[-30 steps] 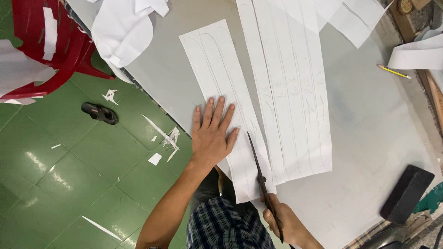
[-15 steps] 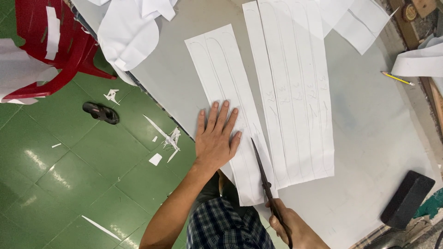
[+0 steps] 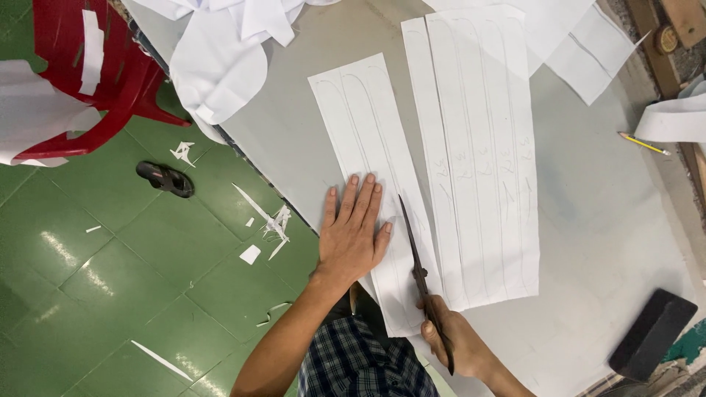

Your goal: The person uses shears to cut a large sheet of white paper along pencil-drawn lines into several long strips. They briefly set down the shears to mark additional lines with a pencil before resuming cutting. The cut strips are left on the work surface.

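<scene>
My left hand (image 3: 353, 231) lies flat, fingers spread, on the near end of a long white paper strip (image 3: 371, 140) marked with pencilled curved lines. My right hand (image 3: 454, 342) grips the handles of dark scissors (image 3: 415, 250). Their blades point away from me and sit in the paper along the strip's right side, just right of my left thumb. Next to it lies a wider white sheet (image 3: 482, 147) with several pencilled strips. Both rest on a grey table (image 3: 610, 220).
White fabric or paper pieces (image 3: 220, 66) pile at the table's far left edge. A yellow pencil (image 3: 643, 143) and a paper roll (image 3: 673, 117) lie right. A black block (image 3: 651, 332) sits near right. On the green floor: red chair (image 3: 88, 81), black sandal (image 3: 165, 179), paper scraps (image 3: 268, 220).
The scissors have advanced a little further along the strip, and my left hand has stayed pressed on the paper. The view has shifted slightly.
</scene>
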